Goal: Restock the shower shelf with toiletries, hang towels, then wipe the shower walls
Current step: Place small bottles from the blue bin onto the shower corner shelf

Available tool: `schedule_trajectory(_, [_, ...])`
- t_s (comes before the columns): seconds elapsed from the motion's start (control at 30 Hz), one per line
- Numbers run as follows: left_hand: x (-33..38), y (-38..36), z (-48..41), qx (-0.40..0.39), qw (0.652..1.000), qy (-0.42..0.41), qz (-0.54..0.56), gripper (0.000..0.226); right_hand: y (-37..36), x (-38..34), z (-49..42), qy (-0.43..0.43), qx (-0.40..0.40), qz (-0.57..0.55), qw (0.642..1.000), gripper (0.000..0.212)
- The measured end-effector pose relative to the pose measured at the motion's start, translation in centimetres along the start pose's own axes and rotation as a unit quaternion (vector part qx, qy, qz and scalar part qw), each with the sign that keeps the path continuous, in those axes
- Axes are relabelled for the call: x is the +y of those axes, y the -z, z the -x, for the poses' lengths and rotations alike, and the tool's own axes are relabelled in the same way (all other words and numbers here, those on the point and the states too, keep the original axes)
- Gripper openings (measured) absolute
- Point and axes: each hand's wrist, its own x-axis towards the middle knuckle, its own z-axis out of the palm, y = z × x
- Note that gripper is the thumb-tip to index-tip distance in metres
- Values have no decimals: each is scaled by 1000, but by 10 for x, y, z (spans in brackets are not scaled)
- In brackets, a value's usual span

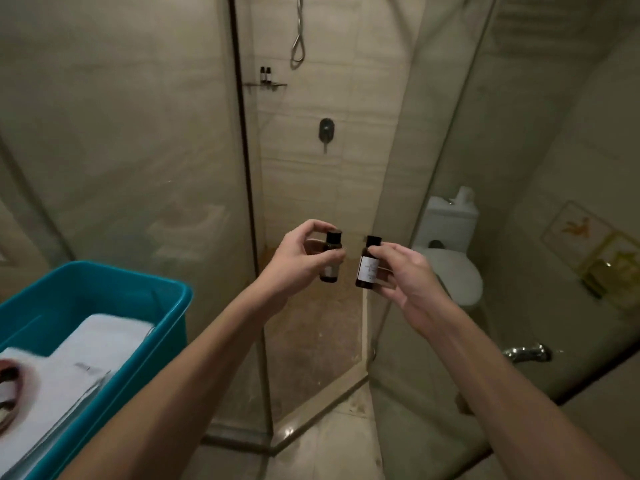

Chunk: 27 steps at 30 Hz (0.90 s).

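Bottles held upright at the shower opening, left bottle (330, 258) pinched by left hand (298, 268), right bottle (369, 263) by right hand (412, 282); best set singly, labels outward, beside the pair on the shower shelf (266, 85).

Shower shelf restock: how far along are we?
Early. Looks done: two small bottles stand on the shower shelf. In hand: the left hand holds a dark bottle, the right hand a labelled bottle. Left: shelve both, hang the folded white towels lying in the teal tub, wipe the walls.
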Motion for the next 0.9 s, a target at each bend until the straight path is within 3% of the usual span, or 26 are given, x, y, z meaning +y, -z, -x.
schedule_trajectory(0.17, [12, -9, -102, -18, 999, -32, 28, 29, 3, -33, -85, 28, 24, 3, 999, 10])
schedule_trajectory(0.47, [19, -9, -271, -23, 995, 37, 91, 21, 4, -86, -233, 70, -2, -19, 997, 16])
schedule_trajectory(0.9, [16, 38, -465, 135, 987, 23, 84, 31, -27, -145, -473, 84, -100, -8, 991, 31])
